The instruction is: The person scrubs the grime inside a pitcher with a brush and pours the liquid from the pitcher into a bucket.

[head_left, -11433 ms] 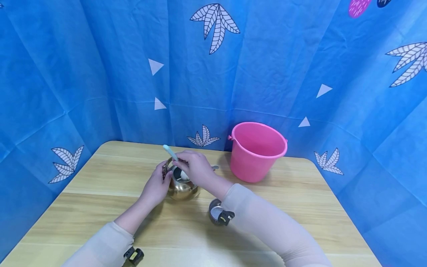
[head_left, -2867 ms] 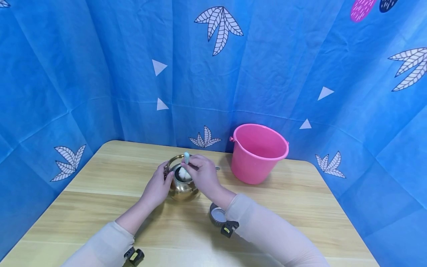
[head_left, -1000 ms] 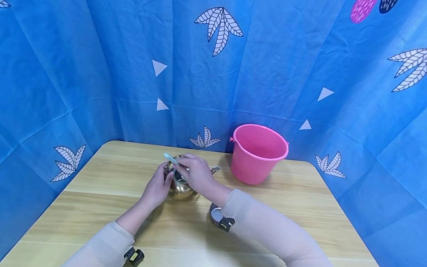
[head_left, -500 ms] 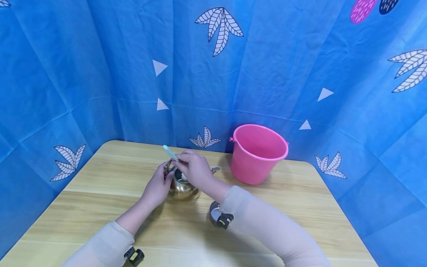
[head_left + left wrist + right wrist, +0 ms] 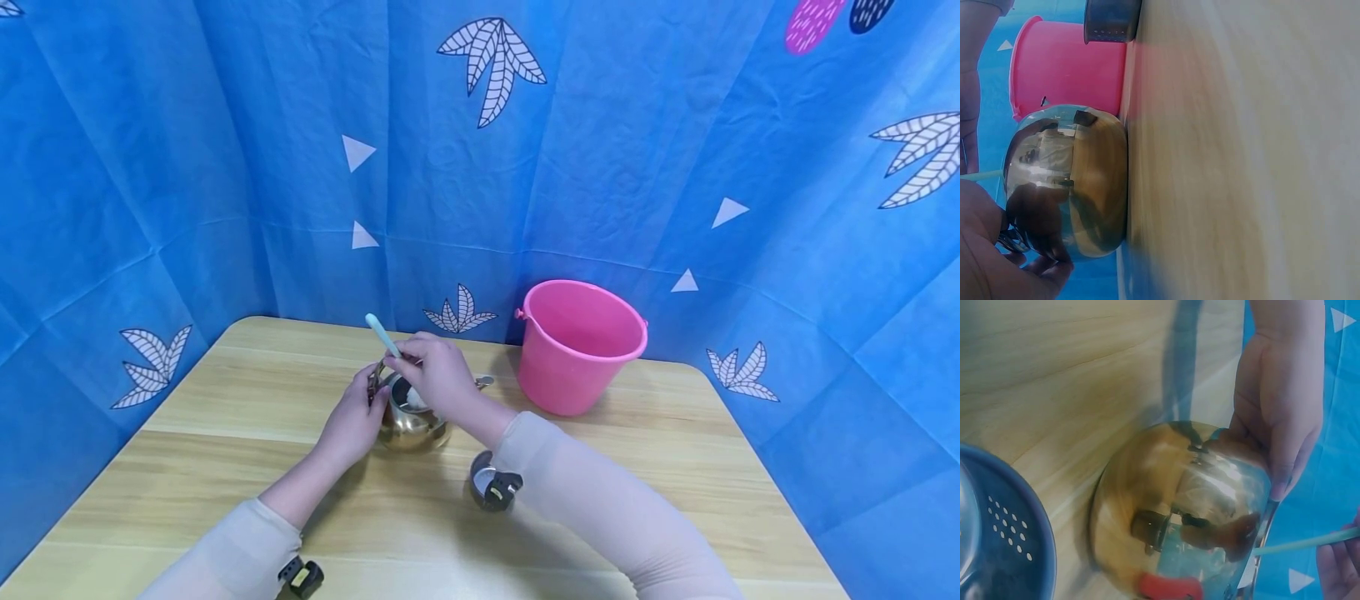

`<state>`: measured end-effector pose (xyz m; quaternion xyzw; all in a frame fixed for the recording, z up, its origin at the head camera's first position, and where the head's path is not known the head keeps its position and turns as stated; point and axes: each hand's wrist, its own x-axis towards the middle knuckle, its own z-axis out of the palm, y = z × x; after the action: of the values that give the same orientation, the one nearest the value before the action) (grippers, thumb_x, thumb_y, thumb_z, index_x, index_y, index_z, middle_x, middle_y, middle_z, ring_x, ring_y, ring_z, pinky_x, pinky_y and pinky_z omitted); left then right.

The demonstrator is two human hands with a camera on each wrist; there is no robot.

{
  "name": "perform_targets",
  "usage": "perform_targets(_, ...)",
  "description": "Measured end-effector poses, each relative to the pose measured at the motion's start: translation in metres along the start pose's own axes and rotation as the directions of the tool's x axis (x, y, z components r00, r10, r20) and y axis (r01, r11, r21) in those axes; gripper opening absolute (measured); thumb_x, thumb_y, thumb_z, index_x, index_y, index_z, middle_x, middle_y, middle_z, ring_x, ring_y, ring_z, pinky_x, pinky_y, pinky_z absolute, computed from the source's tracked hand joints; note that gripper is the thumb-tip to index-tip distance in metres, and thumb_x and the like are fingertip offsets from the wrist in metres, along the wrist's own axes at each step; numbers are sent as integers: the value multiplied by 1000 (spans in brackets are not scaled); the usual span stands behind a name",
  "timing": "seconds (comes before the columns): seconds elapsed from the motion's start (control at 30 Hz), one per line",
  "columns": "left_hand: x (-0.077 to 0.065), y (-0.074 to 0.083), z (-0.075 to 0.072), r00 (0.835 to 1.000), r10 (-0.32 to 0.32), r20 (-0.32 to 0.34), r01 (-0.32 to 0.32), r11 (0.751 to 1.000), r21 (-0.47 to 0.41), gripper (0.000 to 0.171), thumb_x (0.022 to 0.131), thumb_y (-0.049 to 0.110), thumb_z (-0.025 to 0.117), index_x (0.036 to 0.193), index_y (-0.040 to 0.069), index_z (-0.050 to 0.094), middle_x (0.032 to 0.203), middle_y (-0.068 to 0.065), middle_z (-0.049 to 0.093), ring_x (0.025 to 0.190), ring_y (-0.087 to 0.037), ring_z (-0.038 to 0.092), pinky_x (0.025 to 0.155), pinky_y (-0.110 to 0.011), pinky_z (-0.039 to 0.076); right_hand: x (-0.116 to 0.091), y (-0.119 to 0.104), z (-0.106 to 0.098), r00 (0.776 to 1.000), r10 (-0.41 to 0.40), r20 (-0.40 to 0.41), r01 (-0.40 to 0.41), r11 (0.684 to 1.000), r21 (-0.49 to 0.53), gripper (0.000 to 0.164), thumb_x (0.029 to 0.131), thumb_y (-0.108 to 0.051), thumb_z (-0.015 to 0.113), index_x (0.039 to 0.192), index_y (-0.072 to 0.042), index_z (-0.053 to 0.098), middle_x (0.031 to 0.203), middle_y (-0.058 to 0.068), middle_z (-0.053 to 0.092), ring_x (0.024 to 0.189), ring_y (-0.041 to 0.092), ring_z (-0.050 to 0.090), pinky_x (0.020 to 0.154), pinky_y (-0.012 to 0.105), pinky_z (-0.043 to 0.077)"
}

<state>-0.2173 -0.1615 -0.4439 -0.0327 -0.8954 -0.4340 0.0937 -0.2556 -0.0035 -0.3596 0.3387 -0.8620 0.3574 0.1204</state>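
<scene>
Thumb and fingers of the right hand (image 5: 442, 375) are pinched together on the handle of a brush (image 5: 381, 332), while the left hand (image 5: 356, 414) curls round the handle side of a gold-toned metal teapot (image 5: 414, 435); neither grip shows slack from where I sit.

On my head feed, the largest thing is a blue curtain (image 5: 465, 175) printed with white leaves and triangles, hanging in folds behind and along both sides. Next comes the wood-grain table (image 5: 225, 454), its far corners rounded. Two pale sleeves (image 5: 618, 517) reach in over it from the near side. Toward the back right I have a pink bucket (image 5: 561, 375), upright, its mouth open toward me, near the curtain.

Nearer and to the left of the bucket, the teapot stands upright on the table with its mouth uncovered; its spout tip (image 5: 485, 381) pokes out past the right hand, pointing toward the bucket. My right wrist feed gives me a metal strainer (image 5: 1013, 550) with rows of holes in its wall, just beside the teapot and partly below the right wrist.

Smallest is the brush: pale green handle slanting up leftward, white head (image 5: 415, 399) inside the teapot's mouth.
</scene>
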Motion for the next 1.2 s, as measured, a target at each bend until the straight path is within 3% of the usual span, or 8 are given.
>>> perform_targets(0.2, 1, -2, 1, 1000, 11, -9, -11, 1000, -1, 53, 108, 20, 42, 152, -7, 27, 144, -34, 44, 134, -48, 43, 109, -62, 37, 4, -1, -1, 998, 55, 25, -56, 998, 13, 18, 92, -22, 74, 107, -14, 79, 90, -5, 69, 82, 5, 65, 71, 13, 52)
perform_targets(0.3, 2, -3, 1, 1000, 12, -13, -12, 1000, -7, 52, 108, 20, 43, 151, -6, 28, 140, -33, 48, 131, -47, 47, 107, -61, 40, 6, 0, -1, 998, 59, 28, -59, 998, 27, 18, 92, -22, 74, 107, -13, 79, 91, -4, 70, 83, 6, 65, 71, 14, 52)
perform_targets(0.47, 2, -3, 1, 1000, 15, -21, -15, 1000, -4, 51, 108, 19, 43, 151, -6, 29, 122, -26, 57, 113, -40, 58, 97, -57, 48, 8, 1, -2, 999, 49, 25, -49, 999, 15, 16, 93, -22, 74, 104, -14, 80, 91, -5, 71, 84, 6, 67, 72, 15, 53)
perform_targets(0.63, 2, -3, 1, 1000, 13, -23, -13, 1000, -1, 51, 108, 20, 43, 151, -6, 29, 110, -20, 59, 98, -33, 60, 88, -52, 51, 10, 0, -1, 998, 64, 25, -65, 997, 41, 13, 92, -22, 74, 102, -16, 80, 89, -4, 70, 84, 6, 67, 72, 16, 53)
perform_targets(0.93, 1, -3, 1, 1000, 16, -23, -16, 1000, 0, 53, 108, 21, 43, 151, -7, 27, 113, -21, 59, 103, -35, 60, 92, -53, 50, 12, 3, -2, 984, 174, 39, -178, 970, 168, 13, 92, -21, 74, 101, -14, 80, 90, -5, 71, 84, 6, 65, 73, 19, 54)
perform_targets(1.2, 1, -3, 1, 1000, 14, -27, -14, 1000, -2, 54, 108, 21, 43, 151, -8, 26, 123, -26, 55, 111, -39, 57, 98, -56, 47, 12, 6, -4, 977, 211, 41, -214, 949, 230, 13, 93, -22, 73, 100, -14, 80, 93, -3, 74, 85, 8, 64, 71, 22, 53)
